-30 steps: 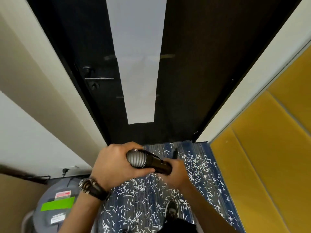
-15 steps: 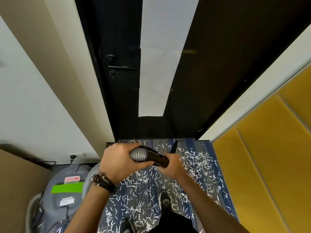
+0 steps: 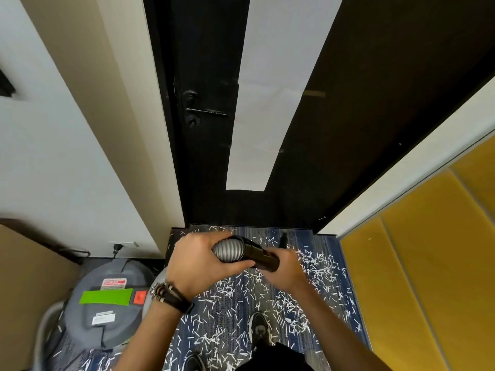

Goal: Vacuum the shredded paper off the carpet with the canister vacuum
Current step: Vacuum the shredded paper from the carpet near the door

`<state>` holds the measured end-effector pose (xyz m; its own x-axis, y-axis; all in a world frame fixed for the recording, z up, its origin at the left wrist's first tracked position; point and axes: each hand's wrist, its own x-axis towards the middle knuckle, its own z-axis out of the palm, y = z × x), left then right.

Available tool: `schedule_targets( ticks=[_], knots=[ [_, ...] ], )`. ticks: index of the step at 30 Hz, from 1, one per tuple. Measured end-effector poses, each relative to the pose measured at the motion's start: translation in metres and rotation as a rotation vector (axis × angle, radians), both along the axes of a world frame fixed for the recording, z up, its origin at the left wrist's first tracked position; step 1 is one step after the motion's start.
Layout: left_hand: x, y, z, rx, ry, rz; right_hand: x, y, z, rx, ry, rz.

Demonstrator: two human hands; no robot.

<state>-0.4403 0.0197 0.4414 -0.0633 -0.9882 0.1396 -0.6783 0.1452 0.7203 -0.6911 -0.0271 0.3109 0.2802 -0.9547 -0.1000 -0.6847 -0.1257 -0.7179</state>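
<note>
White shredded paper (image 3: 318, 266) lies scattered over the blue striped carpet (image 3: 326, 243) in front of a black door. My left hand (image 3: 195, 263) grips the grey ribbed vacuum hose (image 3: 230, 250) where it meets the black wand handle (image 3: 258, 254). My right hand (image 3: 288, 269) grips the black handle lower down. The wand's far tip (image 3: 283, 238) shows near the door's foot. The grey canister vacuum (image 3: 107, 303), with a green label and a red switch, stands at the lower left beside me.
The black door (image 3: 203, 156) with a lever handle (image 3: 206, 111) and a white paper strip closes the space ahead. White wall on the left holds a plugged socket (image 3: 117, 246). A yellow padded panel (image 3: 428, 263) bounds the right. My shoes (image 3: 258, 328) stand on the carpet.
My view has swung left and tipped down, bringing more of the canister and both shoes into sight. Both hands keep the same hold on the hose and handle.
</note>
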Motion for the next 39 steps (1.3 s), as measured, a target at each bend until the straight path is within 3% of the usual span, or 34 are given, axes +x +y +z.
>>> schedule_targets(
  ticks=[7,16,25,35,39],
  knots=[
    [0.018,0.0,0.009,-0.04,-0.061,0.016,0.027,0.001,-0.006,0.021,-0.064,0.007],
    [0.025,0.008,0.009,-0.086,0.048,-0.071,0.027,0.023,0.003,0.03,-0.123,0.035],
    [0.051,0.021,0.025,-0.14,0.015,-0.037,0.061,0.033,0.017,-0.027,-0.184,0.053],
    [0.064,0.045,0.007,-0.161,0.071,-0.026,0.056,0.051,-0.001,-0.004,-0.006,0.06],
    [0.066,0.052,0.0,-0.112,-0.006,-0.072,0.062,0.058,-0.005,0.012,0.013,0.039]
  ],
)
